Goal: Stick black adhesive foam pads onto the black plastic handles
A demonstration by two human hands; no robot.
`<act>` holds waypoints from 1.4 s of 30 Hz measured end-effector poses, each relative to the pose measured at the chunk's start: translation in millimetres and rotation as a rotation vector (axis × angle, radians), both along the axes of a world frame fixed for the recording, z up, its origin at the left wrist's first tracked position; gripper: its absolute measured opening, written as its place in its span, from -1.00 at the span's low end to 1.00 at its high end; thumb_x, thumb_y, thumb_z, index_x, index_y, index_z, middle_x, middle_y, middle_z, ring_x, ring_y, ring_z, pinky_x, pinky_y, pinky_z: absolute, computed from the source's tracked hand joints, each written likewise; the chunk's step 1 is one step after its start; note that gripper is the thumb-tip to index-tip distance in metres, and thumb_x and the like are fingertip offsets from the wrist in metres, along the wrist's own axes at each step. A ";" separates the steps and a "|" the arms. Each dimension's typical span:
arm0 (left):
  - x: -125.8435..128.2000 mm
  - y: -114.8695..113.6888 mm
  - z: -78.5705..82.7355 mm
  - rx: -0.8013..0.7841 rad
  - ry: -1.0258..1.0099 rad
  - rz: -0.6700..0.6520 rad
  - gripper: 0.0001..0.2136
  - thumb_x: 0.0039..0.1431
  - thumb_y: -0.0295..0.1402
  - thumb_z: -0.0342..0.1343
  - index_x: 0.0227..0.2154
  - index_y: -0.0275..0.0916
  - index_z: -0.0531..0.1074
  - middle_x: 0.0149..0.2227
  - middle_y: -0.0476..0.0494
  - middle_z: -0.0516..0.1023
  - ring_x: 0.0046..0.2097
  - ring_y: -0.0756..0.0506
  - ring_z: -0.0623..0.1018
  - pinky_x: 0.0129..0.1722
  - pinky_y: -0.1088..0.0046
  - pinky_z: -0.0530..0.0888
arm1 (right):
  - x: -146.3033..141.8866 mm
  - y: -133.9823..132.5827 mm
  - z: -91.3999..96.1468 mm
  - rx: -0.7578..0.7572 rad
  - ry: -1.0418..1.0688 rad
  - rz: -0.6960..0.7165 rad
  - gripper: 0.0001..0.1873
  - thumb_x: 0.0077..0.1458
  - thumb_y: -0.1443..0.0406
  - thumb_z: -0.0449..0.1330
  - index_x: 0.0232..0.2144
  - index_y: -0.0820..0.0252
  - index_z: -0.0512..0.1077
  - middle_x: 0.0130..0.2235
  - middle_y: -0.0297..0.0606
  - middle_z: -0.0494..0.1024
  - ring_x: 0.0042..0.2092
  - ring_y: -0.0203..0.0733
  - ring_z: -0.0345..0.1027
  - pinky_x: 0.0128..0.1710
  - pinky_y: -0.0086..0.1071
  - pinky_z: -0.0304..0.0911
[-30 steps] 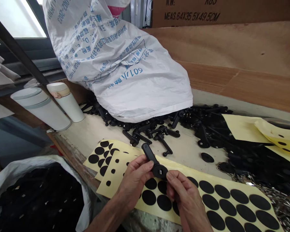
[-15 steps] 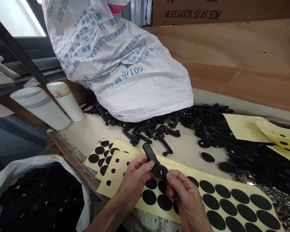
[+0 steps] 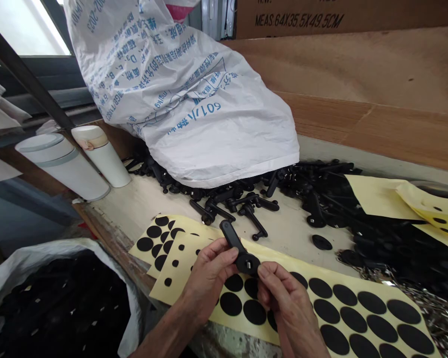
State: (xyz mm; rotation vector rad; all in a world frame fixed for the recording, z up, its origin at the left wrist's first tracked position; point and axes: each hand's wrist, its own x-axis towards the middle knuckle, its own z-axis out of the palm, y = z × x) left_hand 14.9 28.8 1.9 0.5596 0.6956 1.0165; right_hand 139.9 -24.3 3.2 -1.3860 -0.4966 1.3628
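On my feed, the left hand [image 3: 211, 278] pinched the arm of a black crank [image 3: 233, 237] while the right hand [image 3: 285, 293] pinched the rim of its round end [image 3: 247, 263], above a yellow sheet [image 3: 239, 326] bearing black discs [image 3: 254, 312]. I judged that rim was being worked; the next move called for a steady left grip and light right fingertips.

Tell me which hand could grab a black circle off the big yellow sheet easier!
Probably the right hand: black circles on the sheet lie close beside it, and only its fingertips are at the black handle, which the left hand is gripping.
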 end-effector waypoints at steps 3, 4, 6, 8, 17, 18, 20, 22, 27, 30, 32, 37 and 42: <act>-0.1 0.2 -0.4 0.004 0.002 -0.004 -0.87 0.13 -0.44 0.15 -0.27 -0.31 0.54 -0.28 -0.19 0.58 -0.23 -0.09 0.53 -0.17 0.39 0.44 | 0.1 0.0 -1.6 0.012 0.004 0.006 -0.67 -0.06 0.06 0.31 -0.58 0.18 0.39 -0.65 -0.45 0.18 -0.53 -0.34 -0.05 -0.54 -0.45 -0.11; -0.1 0.2 -0.3 0.006 0.001 -0.005 -0.87 0.14 -0.44 0.15 -0.26 -0.30 0.54 -0.28 -0.19 0.59 -0.23 -0.09 0.53 -0.17 0.38 0.44 | 0.2 -0.1 -2.0 0.015 0.006 0.008 -0.67 -0.06 0.06 0.31 -0.57 0.18 0.39 -0.65 -0.45 0.18 -0.53 -0.35 -0.06 -0.54 -0.45 -0.12; -0.1 0.0 -0.1 0.009 -0.004 -0.007 -0.87 0.15 -0.45 0.14 -0.26 -0.30 0.54 -0.28 -0.18 0.59 -0.23 -0.09 0.53 -0.17 0.38 0.44 | 0.3 -0.2 -2.1 0.016 0.011 0.012 -0.67 -0.05 0.06 0.30 -0.57 0.18 0.39 -0.64 -0.45 0.19 -0.53 -0.35 -0.06 -0.53 -0.45 -0.11; 0.0 -0.1 0.1 0.010 -0.005 -0.008 -0.88 0.14 -0.45 0.14 -0.28 -0.31 0.54 -0.28 -0.18 0.59 -0.23 -0.08 0.53 -0.17 0.39 0.44 | 0.3 -0.2 -1.4 0.015 0.015 0.013 -0.68 -0.05 0.07 0.31 -0.57 0.18 0.39 -0.64 -0.45 0.19 -0.52 -0.34 -0.05 -0.52 -0.45 -0.10; 0.0 -0.9 1.7 0.009 0.000 -0.012 -0.84 0.15 -0.46 0.13 -0.22 -0.31 0.54 -0.27 -0.19 0.58 -0.24 -0.08 0.53 -0.17 0.39 0.44 | 1.2 -0.7 -3.3 0.006 0.019 0.027 -0.68 -0.03 0.07 0.29 -0.55 0.17 0.37 -0.63 -0.46 0.18 -0.51 -0.33 -0.06 -0.51 -0.44 -0.12; 0.0 -1.1 1.7 0.011 0.000 -0.014 -0.85 0.15 -0.46 0.13 -0.23 -0.31 0.54 -0.27 -0.20 0.58 -0.24 -0.08 0.53 -0.17 0.39 0.44 | 1.4 -0.8 -3.9 0.003 0.016 0.027 -0.68 -0.03 0.06 0.29 -0.55 0.17 0.37 -0.63 -0.46 0.18 -0.51 -0.33 -0.06 -0.51 -0.44 -0.12; 0.0 -1.6 1.4 0.014 -0.001 -0.013 -0.85 0.15 -0.46 0.13 -0.23 -0.31 0.54 -0.27 -0.20 0.58 -0.23 -0.09 0.53 -0.17 0.39 0.44 | 1.6 -0.9 -4.8 -0.001 0.006 0.025 -0.67 -0.04 0.06 0.30 -0.54 0.17 0.37 -0.63 -0.46 0.18 -0.51 -0.33 -0.05 -0.51 -0.44 -0.12; 0.2 -1.9 0.9 0.011 -0.002 -0.009 -0.85 0.15 -0.46 0.13 -0.23 -0.31 0.53 -0.27 -0.19 0.58 -0.22 -0.09 0.52 -0.16 0.38 0.43 | 1.6 -0.9 -5.1 -0.004 -0.013 0.018 -0.67 -0.04 0.05 0.30 -0.54 0.17 0.37 -0.63 -0.47 0.18 -0.52 -0.34 -0.05 -0.51 -0.44 -0.13; 0.6 -1.4 0.3 0.019 -0.018 -0.007 -0.86 0.15 -0.45 0.13 -0.23 -0.31 0.52 -0.26 -0.19 0.57 -0.21 -0.10 0.52 -0.15 0.37 0.43 | 1.0 -0.6 -4.6 0.001 -0.028 0.011 -0.67 -0.04 0.05 0.30 -0.53 0.17 0.38 -0.64 -0.48 0.19 -0.52 -0.35 -0.04 -0.52 -0.47 -0.10; 0.4 -0.1 -0.2 0.024 -0.024 -0.010 -0.87 0.16 -0.47 0.12 -0.24 -0.31 0.52 -0.26 -0.19 0.57 -0.20 -0.09 0.52 -0.15 0.37 0.42 | 0.8 -0.7 -4.1 -0.002 -0.020 0.007 -0.67 -0.05 0.05 0.30 -0.52 0.18 0.38 -0.64 -0.47 0.19 -0.52 -0.36 -0.03 -0.53 -0.48 -0.10; 0.3 0.6 -0.8 0.021 -0.026 -0.009 -0.87 0.17 -0.47 0.12 -0.24 -0.31 0.52 -0.26 -0.19 0.57 -0.20 -0.09 0.51 -0.14 0.38 0.42 | 0.8 -0.8 -4.0 0.004 -0.019 0.013 -0.67 -0.04 0.05 0.30 -0.53 0.18 0.38 -0.64 -0.47 0.19 -0.52 -0.36 -0.03 -0.52 -0.48 -0.10; -0.1 -0.4 -0.4 0.019 -0.025 -0.016 -0.82 0.17 -0.49 0.11 -0.18 -0.31 0.52 -0.25 -0.19 0.57 -0.19 -0.10 0.52 -0.14 0.37 0.42 | 0.5 -0.8 -4.5 0.014 -0.086 0.020 -0.65 -0.02 0.03 0.28 -0.53 0.18 0.37 -0.63 -0.47 0.18 -0.52 -0.36 -0.04 -0.53 -0.48 -0.09; -0.4 -2.0 1.1 0.033 -0.014 -0.015 -0.81 0.17 -0.49 0.10 -0.17 -0.29 0.52 -0.25 -0.19 0.57 -0.15 -0.10 0.51 -0.11 0.36 0.41 | -1.7 -0.8 -2.3 0.023 -0.171 0.013 -0.65 -0.02 0.02 0.26 -0.52 0.17 0.37 -0.63 -0.48 0.19 -0.54 -0.36 -0.03 -0.55 -0.47 -0.11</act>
